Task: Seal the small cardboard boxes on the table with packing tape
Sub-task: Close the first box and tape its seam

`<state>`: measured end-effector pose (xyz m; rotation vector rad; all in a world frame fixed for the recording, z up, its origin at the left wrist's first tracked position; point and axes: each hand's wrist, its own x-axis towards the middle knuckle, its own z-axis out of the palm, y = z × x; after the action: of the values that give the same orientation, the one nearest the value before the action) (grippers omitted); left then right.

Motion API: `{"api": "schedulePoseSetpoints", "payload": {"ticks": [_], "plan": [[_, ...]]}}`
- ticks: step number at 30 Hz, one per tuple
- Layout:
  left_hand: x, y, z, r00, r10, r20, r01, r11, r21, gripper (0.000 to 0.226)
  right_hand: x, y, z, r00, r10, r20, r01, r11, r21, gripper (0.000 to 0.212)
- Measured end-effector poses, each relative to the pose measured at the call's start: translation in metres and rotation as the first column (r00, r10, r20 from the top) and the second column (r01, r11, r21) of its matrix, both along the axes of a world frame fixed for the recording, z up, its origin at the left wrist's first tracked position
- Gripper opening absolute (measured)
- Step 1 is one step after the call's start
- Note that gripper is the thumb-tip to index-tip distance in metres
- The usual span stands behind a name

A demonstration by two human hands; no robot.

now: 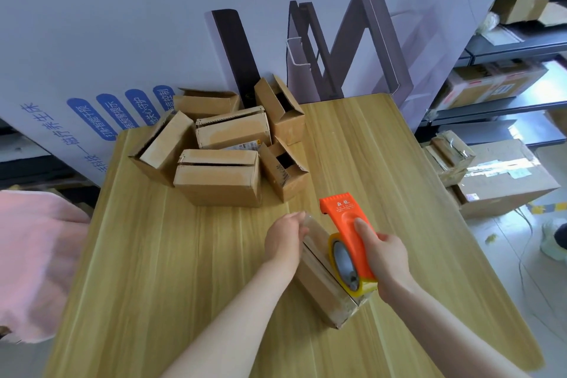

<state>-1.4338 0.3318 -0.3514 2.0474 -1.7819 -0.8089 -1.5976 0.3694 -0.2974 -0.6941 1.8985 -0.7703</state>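
Now right hand [388, 258] round orange tape dispenser [346, 219], left hand [283, 238] round box [322, 290] end; logo [337, 205] illegible.

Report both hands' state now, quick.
Left hand: holds the far end of the small box.
Right hand: grips the orange tape dispenser.

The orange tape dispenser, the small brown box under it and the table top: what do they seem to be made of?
Orange tape dispenser: apparently moulded plastic, smooth, evenly coloured, lettering on it. Small brown box: matt cardboard, glossy clear tape over it. Light table top: wood grain, even sheen; probably laminate.
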Motion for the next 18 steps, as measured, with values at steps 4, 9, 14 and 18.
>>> {"api": "schedulePoseSetpoints", "payload": {"ticks": [4,9,14,18], "plan": [[-0.002,-0.011,0.005,0.994,-0.003,0.108,-0.011,0.991,0.135,0.035,0.003,0.000,-0.001,1.000,0.011,-0.009,-0.012,1.000,-0.003,0.052],[-0.006,-0.032,0.005,0.987,-0.108,0.116,0.067,0.948,0.311,0.037,0.003,-0.004,0.001,1.000,0.007,-0.018,-0.008,1.000,-0.016,0.049],[0.000,-0.023,0.002,0.998,-0.010,0.061,-0.008,0.958,0.287,0.041,0.000,-0.005,0.003,1.000,-0.001,-0.011,0.001,1.000,0.012,0.053],[0.021,0.018,-0.007,0.997,0.077,0.013,-0.076,0.996,-0.052,0.039,0.002,-0.001,0.004,1.000,0.013,-0.006,-0.013,1.000,-0.001,0.052]]}}
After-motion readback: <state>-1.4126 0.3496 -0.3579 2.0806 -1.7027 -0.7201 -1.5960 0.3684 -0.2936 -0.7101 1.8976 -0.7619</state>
